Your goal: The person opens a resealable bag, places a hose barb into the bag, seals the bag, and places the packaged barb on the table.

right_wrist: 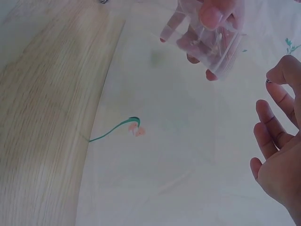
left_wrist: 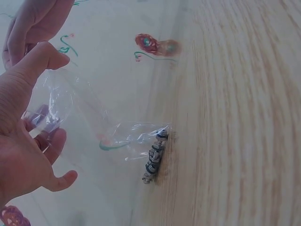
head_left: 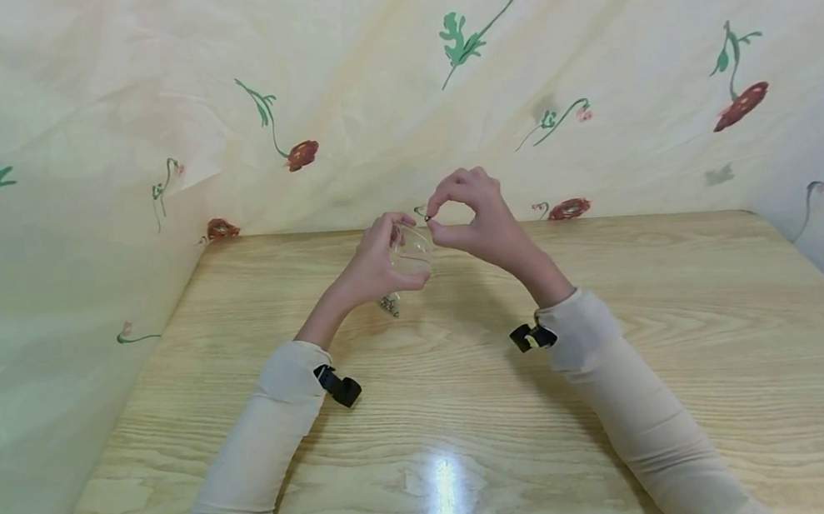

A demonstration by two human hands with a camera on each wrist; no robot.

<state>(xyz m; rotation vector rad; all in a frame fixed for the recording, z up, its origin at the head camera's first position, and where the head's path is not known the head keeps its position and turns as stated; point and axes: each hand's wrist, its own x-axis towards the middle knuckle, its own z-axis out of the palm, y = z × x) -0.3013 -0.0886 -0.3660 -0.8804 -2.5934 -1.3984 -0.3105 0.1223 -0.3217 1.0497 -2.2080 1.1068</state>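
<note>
My left hand (head_left: 371, 270) holds a clear plastic bag (left_wrist: 134, 134) by its upper part, thumb on one side and fingers spread on the other. Several fingers show through the film in the right wrist view. At the bag's bottom, small silvery metal pieces (left_wrist: 154, 159) are bunched, down at the tabletop. Beside the bag's mouth, my right hand (head_left: 482, 220) pinches a tiny dark, shiny piece (right_wrist: 268, 81) between thumb and index fingertip. Its other fingers are loosely bent. The tiny piece is mostly covered by the fingertips, so I cannot tell its kind.
The wood-grain table (head_left: 428, 406) stretches out under both forearms. A pale cloth with printed flowers (head_left: 364, 86) hangs along the table's back and left sides. Black straps with small devices (head_left: 340, 387) sit on both wrists, over light sleeves.
</note>
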